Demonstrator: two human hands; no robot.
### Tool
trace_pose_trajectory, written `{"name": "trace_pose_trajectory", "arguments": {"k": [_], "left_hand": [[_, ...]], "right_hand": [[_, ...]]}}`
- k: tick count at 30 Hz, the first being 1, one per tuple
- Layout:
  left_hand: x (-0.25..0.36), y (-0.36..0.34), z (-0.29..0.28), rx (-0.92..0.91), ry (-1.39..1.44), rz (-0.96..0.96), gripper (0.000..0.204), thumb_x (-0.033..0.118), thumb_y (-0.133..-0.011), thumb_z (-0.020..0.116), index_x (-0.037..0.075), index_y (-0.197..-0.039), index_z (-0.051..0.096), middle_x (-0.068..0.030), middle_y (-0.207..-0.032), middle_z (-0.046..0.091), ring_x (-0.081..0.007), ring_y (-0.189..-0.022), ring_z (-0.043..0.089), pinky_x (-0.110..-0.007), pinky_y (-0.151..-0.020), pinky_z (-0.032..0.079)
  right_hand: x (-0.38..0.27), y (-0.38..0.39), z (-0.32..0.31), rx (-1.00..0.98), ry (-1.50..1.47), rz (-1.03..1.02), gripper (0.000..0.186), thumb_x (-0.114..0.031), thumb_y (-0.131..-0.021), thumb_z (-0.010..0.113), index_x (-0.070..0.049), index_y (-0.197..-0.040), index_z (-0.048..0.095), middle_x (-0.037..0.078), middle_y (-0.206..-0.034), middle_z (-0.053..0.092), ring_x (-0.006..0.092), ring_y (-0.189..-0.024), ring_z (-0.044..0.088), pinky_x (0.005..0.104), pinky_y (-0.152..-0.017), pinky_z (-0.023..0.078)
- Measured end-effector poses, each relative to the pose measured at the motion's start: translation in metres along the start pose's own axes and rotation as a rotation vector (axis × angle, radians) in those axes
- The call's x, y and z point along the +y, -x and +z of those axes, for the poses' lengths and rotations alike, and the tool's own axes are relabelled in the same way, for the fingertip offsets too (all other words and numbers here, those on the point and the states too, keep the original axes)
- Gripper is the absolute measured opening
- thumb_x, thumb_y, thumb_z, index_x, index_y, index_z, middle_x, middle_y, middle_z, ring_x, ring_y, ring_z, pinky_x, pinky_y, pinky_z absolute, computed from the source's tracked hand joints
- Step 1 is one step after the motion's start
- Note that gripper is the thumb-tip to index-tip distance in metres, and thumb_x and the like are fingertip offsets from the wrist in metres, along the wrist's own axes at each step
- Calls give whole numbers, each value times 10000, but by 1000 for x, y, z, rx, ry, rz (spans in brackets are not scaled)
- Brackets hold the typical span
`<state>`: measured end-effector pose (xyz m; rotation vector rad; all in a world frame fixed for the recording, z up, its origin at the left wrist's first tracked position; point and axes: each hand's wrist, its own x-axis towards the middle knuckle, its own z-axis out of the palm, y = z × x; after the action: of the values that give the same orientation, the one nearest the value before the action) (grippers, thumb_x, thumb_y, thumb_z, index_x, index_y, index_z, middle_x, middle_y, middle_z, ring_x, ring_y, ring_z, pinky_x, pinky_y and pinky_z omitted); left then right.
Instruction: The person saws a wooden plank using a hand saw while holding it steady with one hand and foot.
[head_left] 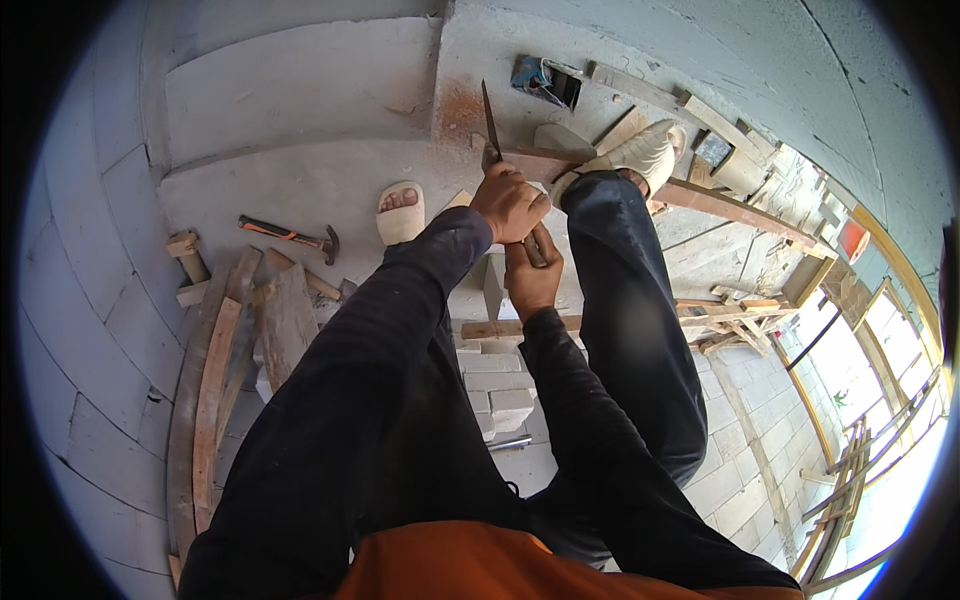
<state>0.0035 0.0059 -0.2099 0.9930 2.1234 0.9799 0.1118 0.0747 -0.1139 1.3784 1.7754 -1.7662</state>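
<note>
Both my hands are closed around the wooden handle of what looks like a handsaw [490, 118]. Its narrow dark blade points away from me, almost edge-on, so I cannot make out teeth. My left hand [512, 204] grips the handle nearer the blade. Close behind it, my right hand [533, 277] wraps the rear end. The blade is beside the end of a long reddish-brown wooden beam [725, 202]; whether they touch is unclear. My right foot in a pale slipper [640, 160] rests on the beam. Reddish dust [463, 112] lies near the blade.
A claw hammer [290, 237] lies on the floor at left, near several planks [215, 390] along the block wall. My left foot in a slipper [401, 210] stands on the floor. Pale blocks [497, 385] lie below my arms; timber scraps [745, 325] clutter the right.
</note>
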Motion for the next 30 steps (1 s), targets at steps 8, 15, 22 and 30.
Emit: {"name": "trace_pose_trajectory", "arguments": {"k": [8,15,22,30], "left_hand": [[-6,13,-10,146,392,-220,396,321,-1028,541,14,-861,726,-192,-1008,729,-410,-1027,650,-553,-1078,426],[3,20,-31,151,367,-124,494,417,-1028,522,41,-779,724,-162,-832,707,-385,-907,651,-552,-1090,386],[164,91,-55,370,733,-124,524,375,-1018,554,108,-576,641,-114,-571,602,-313,-652,555,-453,-795,405],[-10,-5,14,635,495,-58,206,216,-961,646,81,-811,603,-146,-629,618,-390,-638,608,-524,-647,444]], "right_hand": [[5,-20,15,-16,209,-91,346,-94,-969,699,-1,-1300,658,44,-964,700,110,-780,606,279,-680,471],[-50,2,7,-109,195,21,230,-34,-973,668,35,-1193,675,63,-992,738,131,-901,667,281,-803,517],[-151,175,-39,-32,300,268,442,-35,-968,645,38,-1404,638,11,-856,685,65,-600,576,252,-524,453],[-93,-23,9,-196,214,166,385,-68,-963,658,15,-1339,680,12,-839,685,73,-549,545,272,-459,425]]}}
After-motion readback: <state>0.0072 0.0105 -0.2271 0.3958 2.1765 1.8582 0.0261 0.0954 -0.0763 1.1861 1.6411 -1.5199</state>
